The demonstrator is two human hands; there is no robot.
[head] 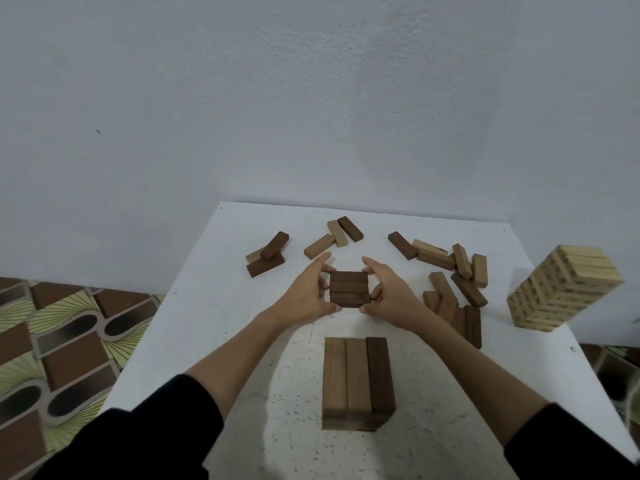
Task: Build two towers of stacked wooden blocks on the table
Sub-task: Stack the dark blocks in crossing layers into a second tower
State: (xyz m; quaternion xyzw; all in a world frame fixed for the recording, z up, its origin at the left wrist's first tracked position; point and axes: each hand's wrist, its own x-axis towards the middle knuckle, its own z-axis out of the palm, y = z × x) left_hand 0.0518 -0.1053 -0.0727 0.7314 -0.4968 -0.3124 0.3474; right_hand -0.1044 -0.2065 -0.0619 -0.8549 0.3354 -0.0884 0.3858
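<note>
Both hands bracket a row of three dark wooden blocks (348, 294) lying side by side mid-worktop: the left hand (309, 292) and right hand (388, 295) each have curled fingers closed on an end of the row. Nearer the person stands a low started tower (356, 382). If the grip squeezes unevenly, the middle block could buckle out or the row skew (spoiling a square layer). The scattered loose blocks (457, 282) lie just beside the right wrist; a sweep could knock them toward the tall pale stack (562, 289) at the white worktop (207, 306) edge.
</note>
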